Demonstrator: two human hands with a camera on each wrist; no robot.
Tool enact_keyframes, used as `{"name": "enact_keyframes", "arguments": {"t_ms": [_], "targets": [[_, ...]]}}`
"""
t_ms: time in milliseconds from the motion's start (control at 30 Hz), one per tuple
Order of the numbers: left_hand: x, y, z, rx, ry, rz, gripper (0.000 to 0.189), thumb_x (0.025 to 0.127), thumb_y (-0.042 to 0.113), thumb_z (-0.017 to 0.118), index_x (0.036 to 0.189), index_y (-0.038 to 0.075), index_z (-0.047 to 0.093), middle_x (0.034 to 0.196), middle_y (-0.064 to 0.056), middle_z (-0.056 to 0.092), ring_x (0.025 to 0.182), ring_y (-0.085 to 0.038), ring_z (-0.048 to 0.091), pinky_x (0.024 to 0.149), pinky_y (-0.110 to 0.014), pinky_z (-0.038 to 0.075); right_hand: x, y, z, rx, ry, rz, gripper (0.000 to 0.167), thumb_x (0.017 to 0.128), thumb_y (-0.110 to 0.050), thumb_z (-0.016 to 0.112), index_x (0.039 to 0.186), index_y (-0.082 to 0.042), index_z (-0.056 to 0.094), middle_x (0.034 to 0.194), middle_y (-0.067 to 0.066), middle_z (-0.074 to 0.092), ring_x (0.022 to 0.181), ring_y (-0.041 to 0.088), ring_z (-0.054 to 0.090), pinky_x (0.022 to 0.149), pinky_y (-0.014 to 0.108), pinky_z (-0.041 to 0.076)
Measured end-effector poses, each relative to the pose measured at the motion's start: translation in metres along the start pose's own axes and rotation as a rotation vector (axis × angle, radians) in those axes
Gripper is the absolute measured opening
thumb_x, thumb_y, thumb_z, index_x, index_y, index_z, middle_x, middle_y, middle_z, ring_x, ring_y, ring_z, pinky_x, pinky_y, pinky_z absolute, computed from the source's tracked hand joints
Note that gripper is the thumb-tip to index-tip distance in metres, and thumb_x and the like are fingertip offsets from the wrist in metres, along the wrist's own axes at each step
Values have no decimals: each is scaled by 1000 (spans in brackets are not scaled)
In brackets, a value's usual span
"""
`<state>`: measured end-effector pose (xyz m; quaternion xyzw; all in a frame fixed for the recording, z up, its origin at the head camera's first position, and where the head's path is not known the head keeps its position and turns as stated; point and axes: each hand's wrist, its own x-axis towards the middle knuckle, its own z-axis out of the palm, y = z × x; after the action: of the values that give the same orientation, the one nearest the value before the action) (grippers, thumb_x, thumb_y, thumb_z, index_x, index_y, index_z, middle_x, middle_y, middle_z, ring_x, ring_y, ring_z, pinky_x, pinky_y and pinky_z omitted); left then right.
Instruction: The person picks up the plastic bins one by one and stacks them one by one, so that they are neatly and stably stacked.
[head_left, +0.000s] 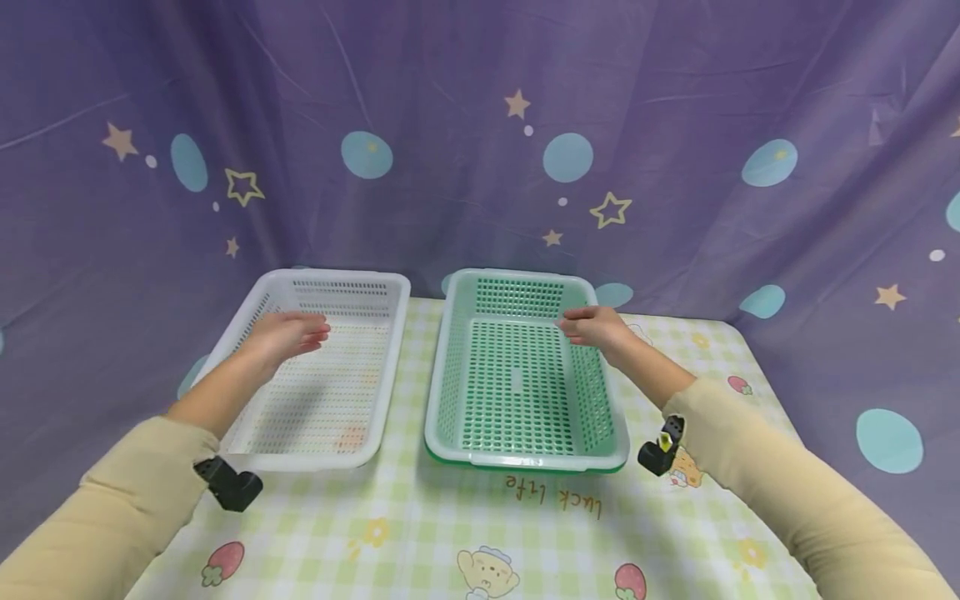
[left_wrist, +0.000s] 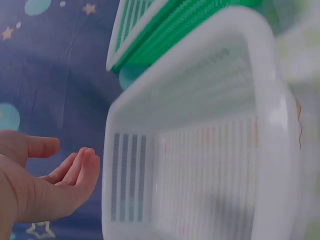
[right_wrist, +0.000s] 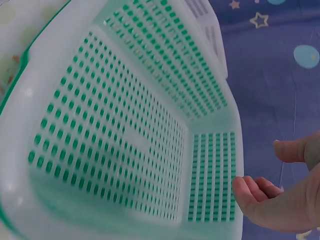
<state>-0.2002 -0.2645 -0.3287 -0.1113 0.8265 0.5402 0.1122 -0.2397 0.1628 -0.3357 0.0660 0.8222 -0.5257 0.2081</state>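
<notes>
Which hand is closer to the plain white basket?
Left. The left hand is raised over the plain white basket; the right hand is farther right, over the green-and-white basket's edge.

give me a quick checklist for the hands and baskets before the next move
1. Left hand free: ok, holds nothing.
2. Right hand free: ok, holds nothing.
3. Left white basket upright: ok, open side up on the tablecloth.
4. Right white basket separate from the green basket: not ok, nested inside it.
5. Right fingertips clear of their basket: cannot tell, they overlap its rim in the right wrist view.
</notes>
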Motion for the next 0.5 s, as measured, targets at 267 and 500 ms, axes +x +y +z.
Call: {"name": "enact_keyframes", "arguments": {"t_ms": [267,500], "targets": [[5,-17,-42,12,10,-10,57,100,15,44,141,-20,25,76,25,53,72,14,56,78,-9,55,8,-20,37,61,-35,6,51,98,-17,55,144,0,40,144,19,48,131,32,51,109,35,47],[3,-31,-76,105,53,6,59,99,16,42,136,-27,25,68,29,50,67,16,53,69,-6,53,13,-36,69,95,-59,-5,46,96,-18,59,139,-2,48,139,16,55,125,29,56,103,32,52]]}}
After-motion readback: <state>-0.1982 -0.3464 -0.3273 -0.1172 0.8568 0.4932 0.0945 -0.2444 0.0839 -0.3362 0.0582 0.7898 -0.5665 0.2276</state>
